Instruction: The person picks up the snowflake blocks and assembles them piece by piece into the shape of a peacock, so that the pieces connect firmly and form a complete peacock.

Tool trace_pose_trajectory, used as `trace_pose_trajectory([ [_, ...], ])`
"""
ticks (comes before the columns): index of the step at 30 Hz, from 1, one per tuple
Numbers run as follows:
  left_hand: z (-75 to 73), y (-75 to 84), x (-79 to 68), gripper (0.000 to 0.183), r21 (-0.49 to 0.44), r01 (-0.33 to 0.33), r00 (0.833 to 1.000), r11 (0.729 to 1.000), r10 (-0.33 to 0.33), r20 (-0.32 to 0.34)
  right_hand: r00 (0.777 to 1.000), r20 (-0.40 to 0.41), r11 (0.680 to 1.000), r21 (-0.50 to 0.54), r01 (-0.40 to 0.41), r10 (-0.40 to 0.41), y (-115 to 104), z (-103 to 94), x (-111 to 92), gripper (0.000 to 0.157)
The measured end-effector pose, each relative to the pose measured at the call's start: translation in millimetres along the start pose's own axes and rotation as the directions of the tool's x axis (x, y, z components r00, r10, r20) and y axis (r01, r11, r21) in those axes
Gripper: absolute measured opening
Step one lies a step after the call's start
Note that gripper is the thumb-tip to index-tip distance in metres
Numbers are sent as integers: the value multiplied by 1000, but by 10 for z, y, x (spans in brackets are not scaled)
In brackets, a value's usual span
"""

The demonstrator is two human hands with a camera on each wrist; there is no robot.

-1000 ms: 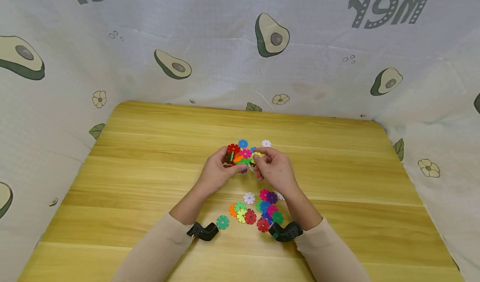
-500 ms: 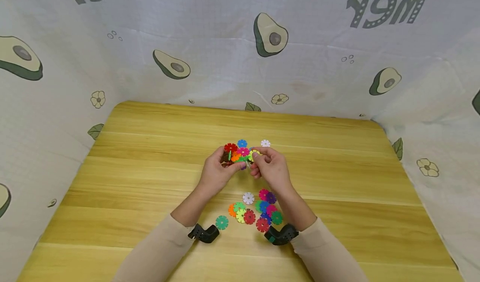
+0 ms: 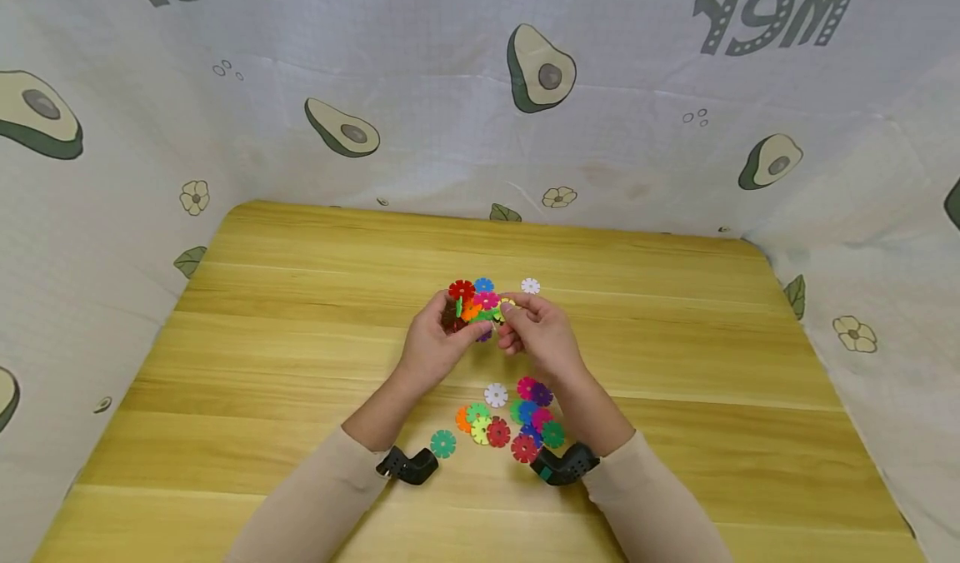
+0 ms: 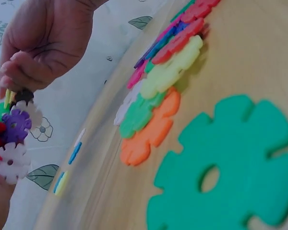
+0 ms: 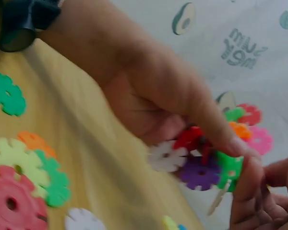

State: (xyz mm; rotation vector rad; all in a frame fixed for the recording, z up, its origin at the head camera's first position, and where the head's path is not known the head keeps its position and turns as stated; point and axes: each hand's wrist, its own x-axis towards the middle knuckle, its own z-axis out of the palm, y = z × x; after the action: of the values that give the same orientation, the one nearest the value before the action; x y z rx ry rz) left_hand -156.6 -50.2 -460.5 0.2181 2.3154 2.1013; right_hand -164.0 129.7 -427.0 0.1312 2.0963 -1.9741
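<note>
My left hand [image 3: 435, 342] is gripping a cluster of interlocked flower-shaped discs [image 3: 471, 310] above the table [image 3: 675, 338], thumb in front and fingers behind, probably for steadying it against pressure from the other side. My right hand [image 3: 543, 334] is pinching a yellow disc [image 3: 507, 306] between thumb and forefinger at the cluster's right edge, seemingly for controlling its angle; whether it is slotting in, I cannot tell, because my fingertips are covering the contact. Loose discs [image 3: 529, 414] are lying between my forearms, many overlapping, presumably for easy reaching: a red disc [image 3: 498, 433] is covering part of a lime-yellow disc [image 3: 480, 430], while a teal disc [image 3: 442, 444] is lying apart near my left wrist camera [image 3: 408, 465]. Beyond my hands, a white disc [image 3: 530, 286] is resting out of their way.
</note>
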Motion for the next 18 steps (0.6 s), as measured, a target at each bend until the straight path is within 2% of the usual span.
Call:
trace_pose_trajectory([
  [3, -16, -62, 39, 40, -61, 83, 996, 995, -81, 32, 997, 18, 995, -75, 71, -70, -53, -82, -9, 44],
  [6, -31, -116, 79, 39, -191, 177, 984, 965, -173, 37, 987, 44, 969, -186, 162, -156, -91, -155, -43, 38],
  [8, -41, -134, 102, 37, -294, 217, 975, 931, -221, 18, 979, 127, 940, -283, 192, -161, -105, -183, -78, 28],
  [9, -46, -140, 113, 35, -341, 230, 970, 911, -243, 6, 971, 191, 912, -354, 205, -144, -101, -190, -92, 23],
  [11, -55, -149, 130, 31, -431, 236, 964, 871, -265, -7, 946, 317, 828, -511, 230, -68, -74, -176, -116, 17],
  [13, -64, -148, 138, 27, -510, 240, 961, 826, -277, 3, 911, 411, 708, -651, 272, 28, -30, -131, -133, 17],
  [14, -69, -144, 139, 25, -540, 244, 960, 806, -281, 14, 897, 438, 641, -706, 301, 62, -7, -97, -139, 19],
  [16, -78, -136, 136, 24, -575, 254, 958, 778, -286, 37, 883, 456, 532, -778, 335, 113, 46, -21, -148, 22],
  [18, -86, -127, 129, 24, -581, 274, 953, 767, -298, 56, 877, 464, 458, -811, 364, 126, 81, 49, -161, 22],
])
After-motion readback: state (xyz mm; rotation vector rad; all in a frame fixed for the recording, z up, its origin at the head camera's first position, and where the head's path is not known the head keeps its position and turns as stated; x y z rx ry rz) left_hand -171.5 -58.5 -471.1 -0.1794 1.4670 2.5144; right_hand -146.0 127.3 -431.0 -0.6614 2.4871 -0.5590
